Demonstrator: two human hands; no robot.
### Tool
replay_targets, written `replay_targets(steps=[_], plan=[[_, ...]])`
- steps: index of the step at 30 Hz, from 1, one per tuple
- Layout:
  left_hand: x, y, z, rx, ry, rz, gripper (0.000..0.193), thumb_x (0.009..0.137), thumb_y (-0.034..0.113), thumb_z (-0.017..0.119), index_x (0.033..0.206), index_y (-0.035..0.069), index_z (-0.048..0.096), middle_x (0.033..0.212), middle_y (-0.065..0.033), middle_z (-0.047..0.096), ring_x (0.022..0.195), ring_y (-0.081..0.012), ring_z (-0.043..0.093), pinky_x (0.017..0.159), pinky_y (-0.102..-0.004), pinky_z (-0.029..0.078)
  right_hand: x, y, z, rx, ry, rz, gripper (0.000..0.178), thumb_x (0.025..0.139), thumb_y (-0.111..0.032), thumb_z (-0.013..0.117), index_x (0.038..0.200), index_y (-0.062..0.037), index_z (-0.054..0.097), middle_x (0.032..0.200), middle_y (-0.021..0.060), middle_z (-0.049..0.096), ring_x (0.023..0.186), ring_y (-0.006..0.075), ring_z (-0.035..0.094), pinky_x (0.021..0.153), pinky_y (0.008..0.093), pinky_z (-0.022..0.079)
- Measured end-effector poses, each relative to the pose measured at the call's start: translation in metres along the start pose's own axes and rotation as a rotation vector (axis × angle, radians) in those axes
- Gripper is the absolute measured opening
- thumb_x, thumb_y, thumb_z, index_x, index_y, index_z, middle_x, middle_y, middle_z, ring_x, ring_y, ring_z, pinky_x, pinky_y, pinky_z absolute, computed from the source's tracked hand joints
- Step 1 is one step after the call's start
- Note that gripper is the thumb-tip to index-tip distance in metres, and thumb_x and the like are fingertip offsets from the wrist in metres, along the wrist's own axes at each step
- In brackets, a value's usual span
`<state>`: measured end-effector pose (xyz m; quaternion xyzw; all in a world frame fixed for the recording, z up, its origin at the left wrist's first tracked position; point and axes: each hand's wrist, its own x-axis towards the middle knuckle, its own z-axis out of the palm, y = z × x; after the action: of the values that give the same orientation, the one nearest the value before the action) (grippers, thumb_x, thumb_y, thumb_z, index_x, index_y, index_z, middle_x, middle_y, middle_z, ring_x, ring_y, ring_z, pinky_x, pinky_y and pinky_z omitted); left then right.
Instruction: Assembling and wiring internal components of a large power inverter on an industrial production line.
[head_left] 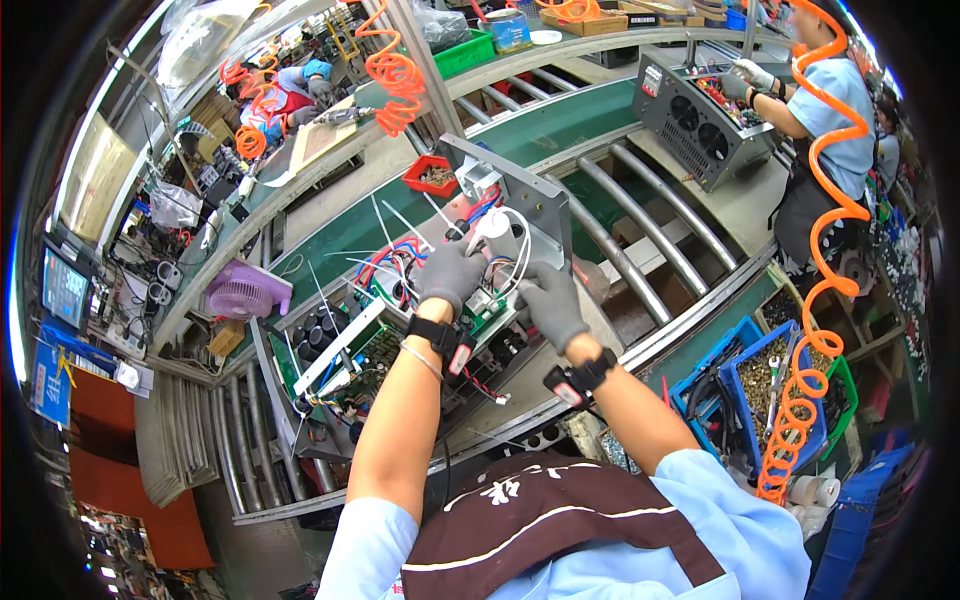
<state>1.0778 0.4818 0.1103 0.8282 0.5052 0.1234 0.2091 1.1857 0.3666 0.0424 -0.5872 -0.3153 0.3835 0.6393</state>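
Note:
An open electronic chassis lies on the roller line in front of me, with a circuit board (pixel 490 312), bundled wires and a grey metal end panel (pixel 525 205). My left hand (pixel 452 274), in a grey glove, is among the wires beside a white round part (pixel 494 228). Its fingers are bent together, and what they grip is hidden. Close to the panel, my right hand (pixel 553 306), also gloved, has curled fingers with its fingertips at the wires below a white cable loop (pixel 524 240). Whatever it pinches is too small to make out. White cable ties (pixel 383 222) stick up from the wire bundle.
A red tray (pixel 432 176) of small parts stands behind the chassis, and a purple fan (pixel 243 290) sits left. Blue bins (pixel 770 380) and a coiled orange hose (pixel 790 400) are on my right. A co-worker handles another grey unit (pixel 690 130) at far right.

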Motion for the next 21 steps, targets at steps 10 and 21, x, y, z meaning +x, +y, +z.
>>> replay_targets(steps=[10, 21], plan=[[-0.009, -0.01, 0.001, -0.238, 0.149, -0.031, 0.026, 0.072, 0.025, 0.061, 0.086, 0.004, 0.067, 0.073, -0.0161, 0.065, 0.068, -0.0288, 0.063, 0.064, -0.0372, 0.048, -0.022, -0.037, -0.01, 0.013, -0.486, -0.235, 0.03, 0.078, 0.002, 0.045, 0.103, 0.0028, 0.06, 0.086, 0.0066, 0.065, 0.067, 0.0082, 0.055, 0.061, 0.0226, 0.047], [-0.011, -0.014, -0.016, -1.347, -0.358, -0.434, 0.009, 0.084, 0.012, 0.054, 0.08, 0.005, 0.059, 0.05, 0.0085, 0.032, 0.035, -0.003, 0.023, 0.033, -0.0206, 0.016, 0.026, -0.043, 0.014, -0.069, -0.243, -0.033, 0.012, 0.08, -0.007, 0.06, 0.085, 0.0012, 0.066, 0.068, 0.0035, 0.061, 0.058, 0.0091, 0.056, 0.054, 0.0239, 0.045]])
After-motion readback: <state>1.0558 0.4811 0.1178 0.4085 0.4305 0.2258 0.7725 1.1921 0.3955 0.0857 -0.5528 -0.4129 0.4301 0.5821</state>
